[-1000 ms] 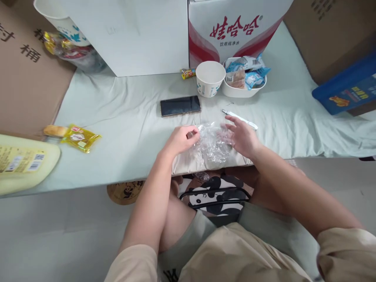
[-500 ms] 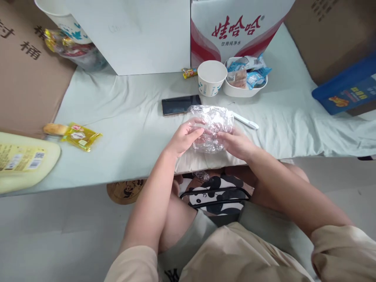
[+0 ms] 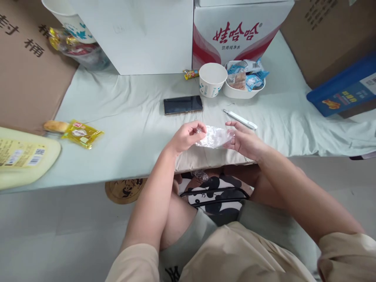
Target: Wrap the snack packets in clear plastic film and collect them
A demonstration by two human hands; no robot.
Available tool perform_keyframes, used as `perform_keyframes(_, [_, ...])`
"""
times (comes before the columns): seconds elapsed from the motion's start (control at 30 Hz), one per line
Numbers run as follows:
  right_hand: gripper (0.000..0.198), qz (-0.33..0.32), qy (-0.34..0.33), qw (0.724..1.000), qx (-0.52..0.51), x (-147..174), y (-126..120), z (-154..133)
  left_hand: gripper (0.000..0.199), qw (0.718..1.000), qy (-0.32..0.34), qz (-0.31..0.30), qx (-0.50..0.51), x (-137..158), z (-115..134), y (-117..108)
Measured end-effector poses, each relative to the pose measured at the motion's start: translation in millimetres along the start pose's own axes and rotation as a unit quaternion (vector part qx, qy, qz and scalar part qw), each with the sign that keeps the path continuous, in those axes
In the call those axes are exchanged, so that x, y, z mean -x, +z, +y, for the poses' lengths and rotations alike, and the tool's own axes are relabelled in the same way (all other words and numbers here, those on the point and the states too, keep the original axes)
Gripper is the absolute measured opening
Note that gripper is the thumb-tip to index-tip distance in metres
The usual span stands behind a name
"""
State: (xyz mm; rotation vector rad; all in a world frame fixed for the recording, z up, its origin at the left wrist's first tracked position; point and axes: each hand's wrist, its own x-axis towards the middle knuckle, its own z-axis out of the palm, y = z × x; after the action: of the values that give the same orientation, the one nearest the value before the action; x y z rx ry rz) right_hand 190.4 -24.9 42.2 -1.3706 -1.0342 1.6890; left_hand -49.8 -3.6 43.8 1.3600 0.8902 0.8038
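Note:
A crinkled piece of clear plastic film (image 3: 216,137), folded into a narrow strip, is held just above the front edge of the cloth-covered surface. My left hand (image 3: 188,137) pinches its left end between thumb and curled fingers. At the other end, my right hand (image 3: 242,139) holds the film more loosely, its fingers partly bent around and behind it. Beyond my right hand lies a white, pen-shaped cutter (image 3: 241,119). A dark phone (image 3: 183,105) rests behind my left hand.
A paper cup (image 3: 212,80) stands beside a white bowl (image 3: 242,93) of wrapped snacks. Behind them are white cartons (image 3: 229,35). A packaged bread roll (image 3: 82,134) and a pale yellow bottle (image 3: 38,156) lie left. A blue package (image 3: 340,90) leans at right.
The plastic film was spread wide and crumpled between both hands; now it is a smaller, flatter strip. My right hand has shifted slightly right, uncovering more of the white cutter.

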Motion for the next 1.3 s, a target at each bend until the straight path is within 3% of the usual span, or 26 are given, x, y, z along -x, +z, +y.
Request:
perform_keyframes(0.1, [0.059, 0.111, -0.028, 0.993, 0.022, -4.9, 3.0, 5.4, 0.035, 0.991, 0.013, 0.091, -0.094, -3.8, -9.2, 1.4])
perform_keyframes(0.17, [0.044, 0.184, -0.094, 0.978, 0.040, -5.6, 6.4, 5.0, 0.035, 0.970, 0.027, 0.189, -0.149, -5.7, -14.0, 1.7])
perform_keyframes(0.23, [0.028, 0.219, -0.155, 0.961, 0.072, -3.6, 11.6, 1.8, 0.022, 0.961, 0.040, 0.221, -0.163, -6.7, -16.2, 3.7])
perform_keyframes(0.3, [0.022, 0.192, -0.196, 0.956, 0.102, -0.2, 18.3, -2.1, 0.022, 0.979, 0.053, 0.158, -0.119, -6.9, -16.5, 8.8])
perform_keyframes(0.37, [0.022, 0.113, -0.215, 0.964, 0.105, 2.4, 24.8, -4.5, 0.038, 0.994, 0.064, 0.067, -0.057, -7.0, -16.6, 16.3])
perform_keyframes(0.43, [0.024, 0.037, -0.216, 0.972, 0.082, 2.3, 29.4, -4.9, 0.045, 0.997, 0.075, 0.019, -0.003, -7.6, -16.9, 23.0])
perform_keyframes(0.5, [0.025, 0.038, -0.222, 0.972, 0.074, 0.0, 31.7, -3.4, 0.035, 0.996, 0.086, 0.029, 0.025, -8.5, -16.6, 26.0])
perform_keyframes(0.6, [0.029, 0.118, -0.257, 0.955, 0.089, -4.3, 32.5, 0.0, 0.017, 0.992, 0.097, 0.063, 0.041, -8.6, -12.2, 22.8])
perform_keyframes(0.73, [0.046, 0.026, -0.214, 0.973, 0.084, -11.4, 28.7, -5.3, 0.010, 0.993, 0.075, 0.043, 0.086, -6.7, -0.8, 15.0])
perform_keyframes(0.77, [0.044, 0.016, -0.206, 0.974, 0.091, -15.8, 26.2, -11.9, 0.008, 0.992, 0.060, 0.067, 0.088, -6.5, 1.9, 13.4])
perform_keyframes(0.83, [0.034, 0.068, -0.222, 0.964, 0.129, -31.0, 20.0, -34.2, 0.006, 0.987, 0.028, 0.137, 0.085, -7.0, 6.6, 10.6])
perform_keyframes(0.9, [0.026, 0.179, -0.247, 0.927, 0.216, -55.4, 14.7, -67.3, 0.006, 0.981, 0.009, 0.177, 0.079, -8.7, 9.6, 8.0])
perform_keyframes(1.0, [0.028, 0.308, -0.232, 0.814, 0.435, -103.0, 14.7, -121.8, 0.011, 0.984, 0.003, 0.163, 0.073, -12.4, 10.3, 6.1])
perform_keyframes(1.03, [0.028, 0.306, -0.224, 0.770, 0.513, -119.0, 17.2, -136.9, 0.011, 0.986, 0.000, 0.155, 0.069, -13.7, 9.5, 6.4])
perform_keyframes(1.07, [0.028, 0.298, -0.223, 0.750, 0.547, -133.8, 20.6, -149.2, 0.011, 0.987, -0.004, 0.147, 0.063, -14.8, 8.4, 7.1])
perform_keyframes(1.17, [0.020, 0.234, -0.197, 0.725, 0.617, -169.0, 33.0, -167.8, 0.011, 0.991, -0.011, 0.127, 0.039, -16.8, 4.0, 10.5])
perform_keyframes(1.3, [0.015, 0.067, -0.037, 0.681, 0.729, -198.3, 44.0, -163.2, 0.011, 0.995, -0.032, 0.096, 0.011, -16.9, 1.7, 13.3])
